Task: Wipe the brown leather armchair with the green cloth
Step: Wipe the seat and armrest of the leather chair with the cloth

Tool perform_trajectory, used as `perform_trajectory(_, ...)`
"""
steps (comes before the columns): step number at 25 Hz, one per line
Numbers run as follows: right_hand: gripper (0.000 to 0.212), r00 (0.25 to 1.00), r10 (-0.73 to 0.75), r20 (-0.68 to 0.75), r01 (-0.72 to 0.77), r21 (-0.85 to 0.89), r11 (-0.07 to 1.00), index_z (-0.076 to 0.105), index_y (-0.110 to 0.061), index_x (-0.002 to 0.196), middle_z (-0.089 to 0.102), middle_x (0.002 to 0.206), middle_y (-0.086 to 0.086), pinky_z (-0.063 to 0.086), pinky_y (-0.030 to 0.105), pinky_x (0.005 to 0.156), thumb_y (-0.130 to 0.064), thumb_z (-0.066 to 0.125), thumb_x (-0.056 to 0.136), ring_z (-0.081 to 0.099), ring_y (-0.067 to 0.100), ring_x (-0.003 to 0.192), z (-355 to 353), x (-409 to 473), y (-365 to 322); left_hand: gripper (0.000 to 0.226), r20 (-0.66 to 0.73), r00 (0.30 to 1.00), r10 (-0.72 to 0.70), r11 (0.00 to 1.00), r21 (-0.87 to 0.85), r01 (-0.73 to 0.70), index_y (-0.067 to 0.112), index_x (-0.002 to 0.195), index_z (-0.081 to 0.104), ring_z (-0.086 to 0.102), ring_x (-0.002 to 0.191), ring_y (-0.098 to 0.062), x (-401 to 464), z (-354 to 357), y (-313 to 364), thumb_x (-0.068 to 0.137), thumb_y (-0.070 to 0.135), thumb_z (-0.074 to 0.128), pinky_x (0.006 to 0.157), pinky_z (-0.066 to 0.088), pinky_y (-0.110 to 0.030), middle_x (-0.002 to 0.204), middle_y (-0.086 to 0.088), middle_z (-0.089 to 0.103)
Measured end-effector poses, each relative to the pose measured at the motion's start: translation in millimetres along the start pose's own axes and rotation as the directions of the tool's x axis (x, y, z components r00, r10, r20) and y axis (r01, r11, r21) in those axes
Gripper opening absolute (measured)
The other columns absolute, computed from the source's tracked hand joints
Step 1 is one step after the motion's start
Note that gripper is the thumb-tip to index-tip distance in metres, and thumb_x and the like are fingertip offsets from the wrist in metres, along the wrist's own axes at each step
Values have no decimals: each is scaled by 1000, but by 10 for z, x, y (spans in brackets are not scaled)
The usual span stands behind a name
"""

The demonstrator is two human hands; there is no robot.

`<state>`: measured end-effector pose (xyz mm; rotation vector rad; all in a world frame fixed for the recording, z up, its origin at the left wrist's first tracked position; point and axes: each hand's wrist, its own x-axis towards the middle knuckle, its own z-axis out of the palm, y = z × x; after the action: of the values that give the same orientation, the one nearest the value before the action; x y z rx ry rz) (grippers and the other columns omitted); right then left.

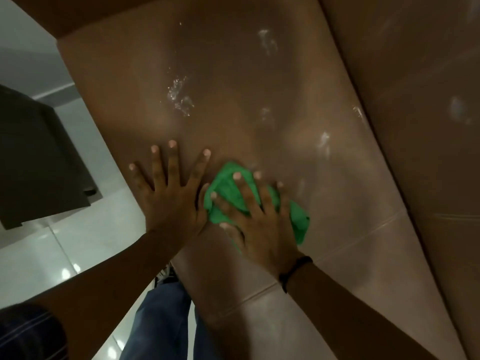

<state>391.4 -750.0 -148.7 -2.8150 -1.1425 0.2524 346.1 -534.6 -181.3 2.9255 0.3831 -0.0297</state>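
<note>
Soft, limp green cloth [226, 185] bunches under the right hand [262, 229], grip wide, pressing flat; left hand [171, 201] splayed on slick-looking leather armchair [233, 87].

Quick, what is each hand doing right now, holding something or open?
The left hand is open, fingers spread flat on the brown leather armchair.
The right hand is open, its straight fingers pressing the green cloth onto the leather.

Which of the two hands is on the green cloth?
The right hand, the one with the dark wristband, presses the green cloth with spread fingers; the left hand lies flat on the bare brown armchair beside it.
</note>
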Motion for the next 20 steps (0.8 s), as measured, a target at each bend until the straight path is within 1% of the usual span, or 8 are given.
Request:
perform_trajectory(2, 61, 996, 70, -50, -71, -6, 997, 19, -50, 170, 11, 183, 3, 18, 72, 125, -65, 32, 112, 14, 41, 166, 8, 410, 138, 68, -2, 1000, -12, 1000, -25, 12, 40, 178, 16, 6, 170, -54, -7, 23, -13, 113, 56, 28, 129, 3, -85, 186, -21, 7)
perform_trajectory(4, 60, 971, 221, -89, -222, 1, 975, 21, -49, 170, 13, 183, 3, 24, 69, 123, -64, 30, 113, 19, 41, 165, -26, 543, 282, 67, -1, 1000, -29, 999, -32, 29, 40, 178, 17, 6, 170, -53, 0, -14, 11, 114, 57, 27, 130, 2, -83, 186, -21, 8)
perform_trajectory(7, 62, 918, 394, -46, -394, 13, 919, 20, -44, 172, 11, 183, 5, 32, 67, 119, -59, 32, 113, 24, 43, 163, -75, 49, 154, 71, 34, 999, -41, 998, -41, 42, 41, 178, 10, 10, 169, -54, 9, -78, 62, 113, 56, 32, 129, 7, -84, 186, -22, 11)
perform_trajectory(10, 62, 958, 284, 40, -285, 46, 957, 18, -45, 172, 6, 184, 6, 29, 68, 119, -60, 29, 113, 21, 44, 162, -10, -456, -218, 72, 47, 998, -50, 998, -42, 52, 40, 178, 11, 11, 169, -56, -21, -83, 59, 112, 56, 34, 127, 10, -86, 186, -24, 11)
perform_trajectory(12, 61, 981, 192, 9, -192, 49, 980, 19, -47, 171, 8, 184, 5, 24, 68, 120, -63, 27, 113, 21, 43, 163, 28, -143, -196, 72, 36, 999, -26, 999, -36, 27, 41, 178, 11, 10, 169, -56, -25, -55, 38, 112, 57, 32, 127, 8, -86, 186, -23, 10)
perform_trajectory(15, 61, 948, 311, -62, -310, 34, 950, 22, -49, 171, 13, 183, 3, 24, 66, 121, -64, 31, 112, 22, 41, 164, 0, 371, 96, 71, 34, 999, -36, 999, -36, 37, 41, 178, 10, 10, 169, -55, 21, -36, 16, 112, 58, 29, 130, 4, -83, 186, -22, 9)
perform_trajectory(18, 62, 847, 520, -108, -518, 51, 854, 23, -46, 171, 13, 183, 4, 32, 65, 120, -60, 36, 112, 26, 41, 162, -7, 9, 64, 72, 54, 997, -58, 997, -44, 61, 40, 178, 10, 11, 169, -56, 15, -84, 50, 111, 57, 31, 129, 7, -84, 185, -24, 11)
perform_trajectory(20, 63, 869, 493, -46, -488, 86, 869, 20, -45, 172, 10, 183, 6, 35, 68, 117, -60, 32, 112, 25, 44, 161, -39, -326, -172, 74, 66, 996, -60, 997, -40, 62, 37, 178, 12, 13, 167, -58, 3, -114, 75, 110, 55, 36, 127, 11, -86, 184, -27, 14)
